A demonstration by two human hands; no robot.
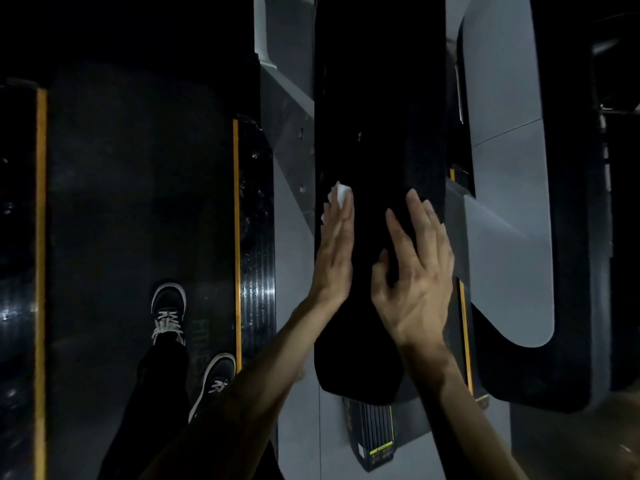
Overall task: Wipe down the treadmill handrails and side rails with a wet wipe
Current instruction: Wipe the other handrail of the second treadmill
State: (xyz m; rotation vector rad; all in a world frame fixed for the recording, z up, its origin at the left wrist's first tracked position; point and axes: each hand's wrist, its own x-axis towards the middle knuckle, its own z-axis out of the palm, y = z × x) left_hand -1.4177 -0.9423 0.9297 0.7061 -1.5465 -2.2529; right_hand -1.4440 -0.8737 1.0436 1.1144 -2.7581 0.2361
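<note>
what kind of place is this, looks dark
Most likely a gym. The person stands on a treadmill belt edged with yellow stripes, and beside it runs a broad black padded handrail on a grey frame, with a second machine's rail further right.

Single head view, looking steeply down, close over black handrail (377, 133), belt (138, 202) below left
</note>
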